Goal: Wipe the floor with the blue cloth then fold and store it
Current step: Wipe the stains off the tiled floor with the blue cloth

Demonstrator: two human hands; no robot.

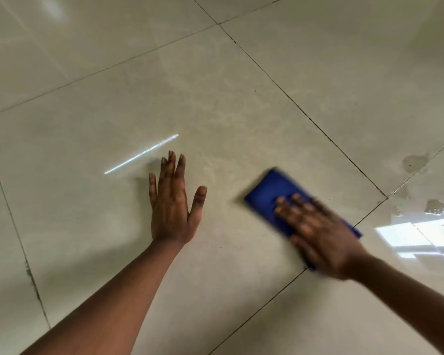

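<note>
Head view, one frame, looking down at a glossy tiled floor [241, 103].

1. Right hand [321, 234]: laid palm-down on the cloth [272, 193], fingers stretched forward over it. I judge the flat palm is there to spread pressure across the pad rather than to grasp it. The hand is blurred, so I cannot fully confirm that no finger hooks an edge, though it reads as flat.

2. Cloth: blue, already doubled into a compact rectangle, lying on the floor right of centre, its far-left end showing beyond the fingertips. A folded pad gives a firm wiping face, which likely explains the shape.

3. Left hand [173, 203]: fingers straight and spread, palm flat on the tile, well apart from the cloth to its left. It holds nothing; I take it as a brace carrying body weight while the other arm works.

4. Wet patches [420, 180] lie to the far right, across a grout line, untouched by the cloth. I judge these the likely next target.

5. Stage: wiping in progress; folding for storage not begun.
</note>
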